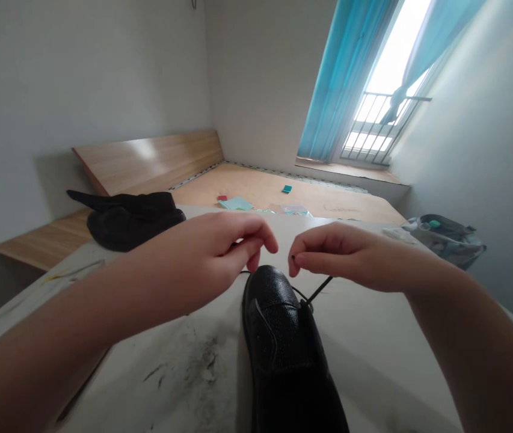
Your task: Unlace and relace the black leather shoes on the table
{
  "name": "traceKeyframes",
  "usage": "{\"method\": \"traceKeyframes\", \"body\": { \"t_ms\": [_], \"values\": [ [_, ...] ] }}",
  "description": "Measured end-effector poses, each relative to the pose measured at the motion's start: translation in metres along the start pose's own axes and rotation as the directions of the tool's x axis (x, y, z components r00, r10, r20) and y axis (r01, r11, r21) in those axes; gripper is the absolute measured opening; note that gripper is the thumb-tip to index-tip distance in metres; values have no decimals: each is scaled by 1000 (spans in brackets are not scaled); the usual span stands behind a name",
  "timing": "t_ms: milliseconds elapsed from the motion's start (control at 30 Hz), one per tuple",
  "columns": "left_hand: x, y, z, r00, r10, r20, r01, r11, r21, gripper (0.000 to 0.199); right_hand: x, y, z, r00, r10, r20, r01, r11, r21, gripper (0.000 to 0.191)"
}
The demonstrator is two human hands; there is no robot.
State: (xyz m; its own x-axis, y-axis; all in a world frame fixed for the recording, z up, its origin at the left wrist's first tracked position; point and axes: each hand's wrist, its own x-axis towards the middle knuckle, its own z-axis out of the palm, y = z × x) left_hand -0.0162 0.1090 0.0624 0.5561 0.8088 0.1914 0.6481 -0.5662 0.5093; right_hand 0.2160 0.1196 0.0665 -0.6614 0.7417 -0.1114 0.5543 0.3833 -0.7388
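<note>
A black leather shoe (278, 337) stands on the white tabletop in front of me, its toe pointing away. A thin black shoelace (319, 290) runs from the shoe's right side up to my right hand (337, 255). That hand is closed in a pinch, with a small dark tip of lace showing at its fingertips. My left hand (220, 246) hovers just left of the toe, thumb and fingers closed. A dark bit shows in the gap of its pinch, and a piece of lace passes beneath it by the toe. The fingers partly hide what it grips.
A second black shoe (134, 219) lies at the left back of the white table (193, 373). Farther back, a wooden surface (256, 180) bears a teal square (287, 189), a red piece (222, 198) and papers. At right stands a grey bag (450, 237).
</note>
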Motion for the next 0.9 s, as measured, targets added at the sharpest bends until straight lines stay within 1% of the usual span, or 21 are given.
{"method": "traceKeyframes", "body": {
  "t_ms": [33, 100, 133, 167, 200, 267, 333, 433, 533, 633, 733, 900],
  "values": [
    [-1, -3, -2, 999, -24, 44, 22, 999, 43, 28, 5, -3, 3, 999, 15, 35, -13, 999, -50, 22],
    [-4, -8, -2, 991, -72, 108, 60, 992, 112, 40, 15, -7, 14, 995, 54, 78, -44, 991, -128, 19],
    [-5, -10, -1, 987, -90, 133, 72, 988, 135, 45, 19, -9, 22, 995, 73, 69, -60, 983, -175, 18],
    [-6, -12, 0, 981, -106, 162, 81, 985, 154, 46, 23, -11, 30, 995, 89, 42, -77, 970, -230, 18],
    [-6, -14, 1, 973, -121, 198, 87, 981, 173, 41, 25, -12, 38, 995, 101, 12, -94, 954, -285, 20],
    [-5, -15, 3, 955, -157, 253, 105, 972, 208, 28, 28, -15, 51, 993, 116, -27, -117, 919, -376, 31],
    [-3, -15, 5, 945, -203, 258, 140, 960, 242, 21, 27, -16, 58, 989, 144, -26, -141, 892, -430, 38],
    [-2, -13, 7, 939, -246, 240, 176, 944, 281, 20, 25, -15, 58, 975, 221, 2, -193, 858, -475, 34],
    [-4, -12, 12, 924, -258, 281, 167, 936, 310, 26, 25, -12, 53, 958, 280, 60, -219, 850, -479, 29],
    [-7, -11, 20, 929, -222, 296, 124, 941, 316, 24, 26, -9, 49, 956, 267, 118, -186, 868, -461, 26],
    [-7, -9, 27, 933, -183, 309, 90, 952, 293, 22, 27, -7, 48, 954, 266, 138, -180, 878, -443, 25],
    [-6, -4, 33, 923, -204, 326, 102, 947, 305, 23, 28, -2, 45, 951, 254, 174, -171, 906, -388, 32]
  ]
}}
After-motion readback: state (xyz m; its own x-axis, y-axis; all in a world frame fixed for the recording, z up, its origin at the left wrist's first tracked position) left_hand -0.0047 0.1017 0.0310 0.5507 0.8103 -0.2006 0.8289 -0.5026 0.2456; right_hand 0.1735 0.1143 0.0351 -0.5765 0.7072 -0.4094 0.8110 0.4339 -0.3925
